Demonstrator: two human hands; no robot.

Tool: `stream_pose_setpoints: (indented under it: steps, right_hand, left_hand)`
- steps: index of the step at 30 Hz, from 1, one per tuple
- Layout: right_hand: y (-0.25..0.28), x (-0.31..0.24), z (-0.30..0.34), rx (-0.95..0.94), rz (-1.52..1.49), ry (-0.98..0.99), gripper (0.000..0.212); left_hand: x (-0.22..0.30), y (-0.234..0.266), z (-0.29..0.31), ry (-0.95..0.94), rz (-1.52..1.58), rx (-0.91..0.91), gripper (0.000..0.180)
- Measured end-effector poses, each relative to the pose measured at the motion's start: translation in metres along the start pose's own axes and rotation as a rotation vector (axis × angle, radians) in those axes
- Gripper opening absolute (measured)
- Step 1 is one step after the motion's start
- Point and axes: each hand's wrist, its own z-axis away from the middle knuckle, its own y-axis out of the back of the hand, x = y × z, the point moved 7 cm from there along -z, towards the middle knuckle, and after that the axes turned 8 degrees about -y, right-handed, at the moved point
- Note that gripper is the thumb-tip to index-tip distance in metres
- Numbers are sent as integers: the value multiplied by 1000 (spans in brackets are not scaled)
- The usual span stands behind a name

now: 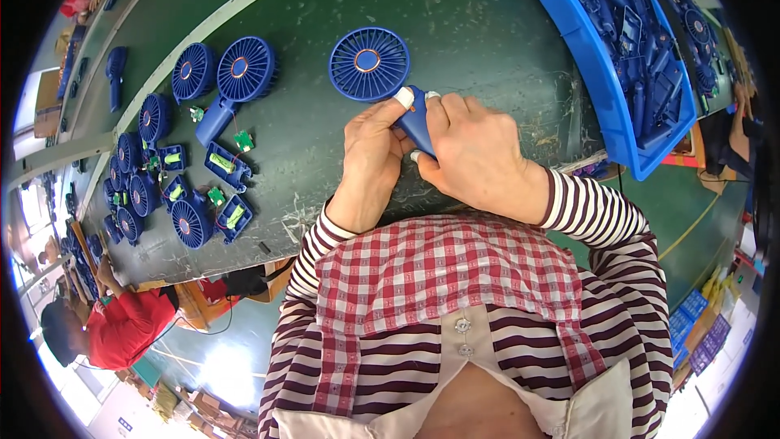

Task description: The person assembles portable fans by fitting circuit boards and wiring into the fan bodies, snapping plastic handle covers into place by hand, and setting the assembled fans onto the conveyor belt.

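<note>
A blue handheld fan (pixel 367 63) with a round grille and a copper-coloured ring lies in front of me on the dark green bench. Both hands close round its handle, just below the head. My left hand (pixel 372 150) grips from the left, its thumb pressed near the neck. On the right side, my right hand (pixel 479 146) wraps the handle and covers much of it. White covers sit on some of my fingertips. To the left, another fan (pixel 244 69) has its handle on, with a small green circuit board (pixel 244 141) beside it.
Several opened fans (pixel 191 223) with green cells and circuit boards cluster at the bench's left. A blue bin (pixel 605 106) of blue plastic parts stands at the right edge. A pale rail (pixel 244 0) curves along the far side. A person in red (pixel 130 329) sits at the lower left.
</note>
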Motion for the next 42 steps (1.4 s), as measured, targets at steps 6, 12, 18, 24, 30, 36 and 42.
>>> stream_pose_setpoints:
  steps: [6, 12, 18, 24, 30, 36, 42]
  right_hand:
    - [-5, 1, -2, -58, -7, -2, 53]
    - [-7, 11, -4, -29, -125, -31, 53]
    - [-32, 37, -4, -412, -848, -419, 42]
    - [-28, 26, -6, -266, -1066, -232, 43]
    - [-24, 26, -4, -274, -924, -210, 38]
    - [-24, 29, -4, -231, -924, -219, 38]
    - [-23, 25, -3, -195, -835, -222, 45]
  left_hand:
    - [2, 2, 0, -19, 34, 34, 22]
    - [7, 2, -2, -68, 15, -6, 24]
    - [22, -10, 2, -178, 122, -275, 31]
    - [32, -24, 12, -315, 133, -410, 36]
    - [33, -28, 14, -386, 128, -444, 40]
    - [33, -32, 17, -384, 148, -483, 43]
    - [29, -33, 20, -378, 67, -437, 44]
